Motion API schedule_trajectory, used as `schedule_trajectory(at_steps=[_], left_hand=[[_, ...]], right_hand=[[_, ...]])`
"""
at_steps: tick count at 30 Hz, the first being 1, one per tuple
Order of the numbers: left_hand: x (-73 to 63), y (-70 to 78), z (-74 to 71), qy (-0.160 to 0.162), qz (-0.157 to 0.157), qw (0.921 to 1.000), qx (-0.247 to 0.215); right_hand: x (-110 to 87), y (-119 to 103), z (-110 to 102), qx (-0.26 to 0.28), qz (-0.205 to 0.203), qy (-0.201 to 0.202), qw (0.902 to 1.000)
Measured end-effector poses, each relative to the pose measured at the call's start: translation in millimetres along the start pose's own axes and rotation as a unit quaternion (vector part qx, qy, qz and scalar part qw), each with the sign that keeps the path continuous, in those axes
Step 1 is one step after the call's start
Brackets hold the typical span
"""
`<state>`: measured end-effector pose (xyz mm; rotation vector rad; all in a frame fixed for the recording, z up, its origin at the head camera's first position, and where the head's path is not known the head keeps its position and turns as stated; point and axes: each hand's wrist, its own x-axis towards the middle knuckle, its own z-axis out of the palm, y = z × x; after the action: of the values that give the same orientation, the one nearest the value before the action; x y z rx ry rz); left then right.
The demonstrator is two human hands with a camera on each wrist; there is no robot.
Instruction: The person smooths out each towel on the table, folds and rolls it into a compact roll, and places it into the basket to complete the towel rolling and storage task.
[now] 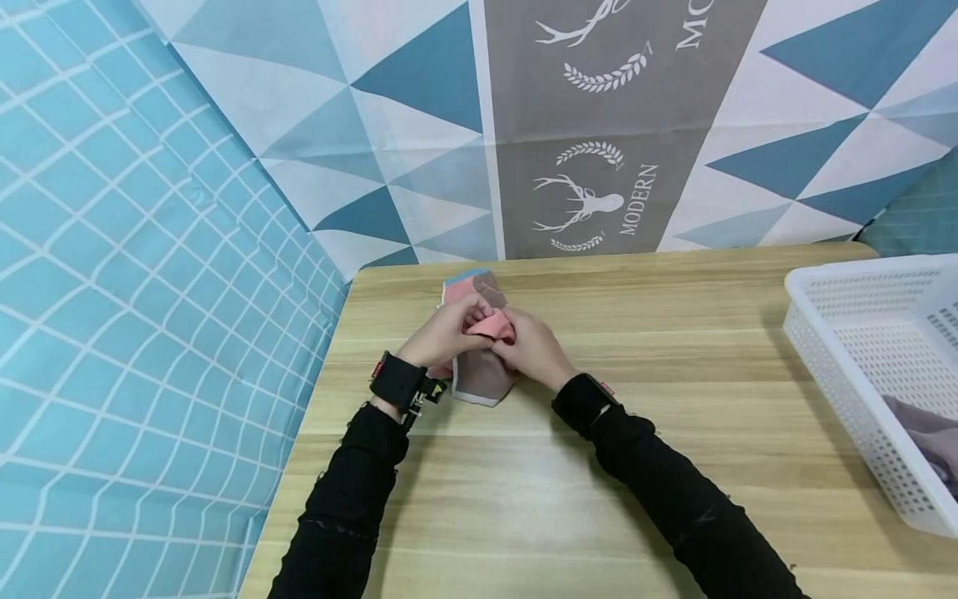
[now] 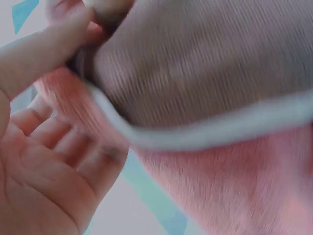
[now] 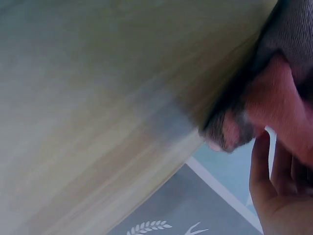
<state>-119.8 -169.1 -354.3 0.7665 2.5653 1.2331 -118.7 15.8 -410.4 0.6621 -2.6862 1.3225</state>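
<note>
A soft pink and grey-brown cloth piece with white edging (image 1: 485, 376) is held between both hands, low over the table. Its far end shows pink, brown and a light blue strip. My left hand (image 1: 447, 331) pinches a pink fold at its left side; in the left wrist view the left thumb and fingers (image 2: 54, 142) grip the cloth near the white band (image 2: 195, 139). From the right, my right hand (image 1: 535, 345) pinches the same bunched pink part. In the right wrist view, curled fingers (image 3: 276, 181) lie against the pink fabric (image 3: 279, 107).
A white perforated plastic basket (image 1: 838, 349) stands at the table's right side with grey-purple cloth (image 1: 928, 437) in it. Behind the wooden table (image 1: 674, 333) hangs a patterned curtain (image 1: 419, 108); blue checked sheeting (image 1: 150, 291) borders the left.
</note>
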Motion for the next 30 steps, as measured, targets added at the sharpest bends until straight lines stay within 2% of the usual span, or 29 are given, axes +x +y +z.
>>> schedule_trajectory(at_steps=[5,11,15,19,22,26,30], left_hand=[[-1.9,6.5,-2.9,0.007,-0.001,0.9993,0.036],[-4.2,18.0,-9.6,0.053,0.018,0.995,0.083],[-7.1,28.0,-17.2,0.084,0.041,0.9897,0.108],[-11.5,37.0,-22.3,0.104,0.054,0.984,0.134],[-14.1,43.7,-24.6,0.111,0.057,0.9811,0.148],[-16.3,54.2,-27.0,0.106,0.065,0.9801,0.155],[-18.7,64.4,-30.4,0.112,0.072,0.9787,0.157]], right_hand=[[-1.2,4.8,-6.3,-0.012,0.028,0.04,0.9987],[-4.8,14.5,-19.1,-0.04,0.051,0.07,0.9954],[-5.2,19.4,-31.1,-0.057,0.071,0.078,0.9928],[-4.5,19.8,-43.9,-0.096,0.08,0.068,0.9898],[-4.7,17.6,-52.7,-0.135,0.067,0.064,0.9864],[-6.0,15.6,-60.8,-0.176,0.027,0.089,0.9799],[-7.9,13.5,-67.0,-0.179,0.004,0.124,0.976]])
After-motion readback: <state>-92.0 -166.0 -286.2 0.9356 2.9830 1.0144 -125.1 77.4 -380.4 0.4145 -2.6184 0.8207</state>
